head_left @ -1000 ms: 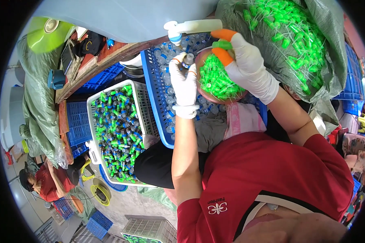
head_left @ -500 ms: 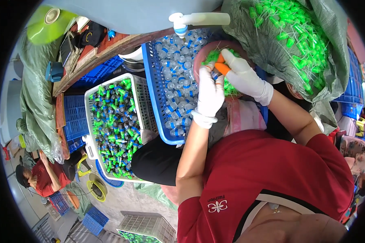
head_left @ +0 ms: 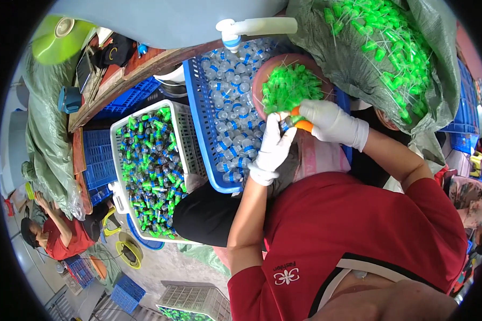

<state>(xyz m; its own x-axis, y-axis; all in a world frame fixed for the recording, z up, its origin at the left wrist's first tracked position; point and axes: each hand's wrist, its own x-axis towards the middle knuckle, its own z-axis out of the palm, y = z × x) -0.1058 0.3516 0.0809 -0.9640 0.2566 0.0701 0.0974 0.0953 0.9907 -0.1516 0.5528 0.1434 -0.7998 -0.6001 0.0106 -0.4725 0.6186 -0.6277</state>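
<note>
My left hand (head_left: 272, 145), in a white glove, closes its fingertips on a small bottle (head_left: 285, 124) with a blue band; the fingers hide much of it. My right hand (head_left: 333, 124), gloved in white with orange covers on some fingertips, meets it there, fingers closed at the same bottle. What else the right fingers hold is hidden. Just beyond both hands is a pink bowl (head_left: 258, 85) heaped with green caps with thin clear tubes (head_left: 290, 88). Left of my left hand, a blue basket (head_left: 199, 115) holds many small clear bottles with blue bands (head_left: 231, 101).
A white basket (head_left: 183, 140) of green-capped bottles stands at the left. A grey-green sack (head_left: 353, 80) with more green caps lies at the far right. A white tap (head_left: 262, 25) juts over the blue basket. Another person (head_left: 64, 232) sits at the far left.
Both hands have drawn back toward me from over the pink bowl, uncovering the green caps in it. They still work together at the small bottle.
</note>
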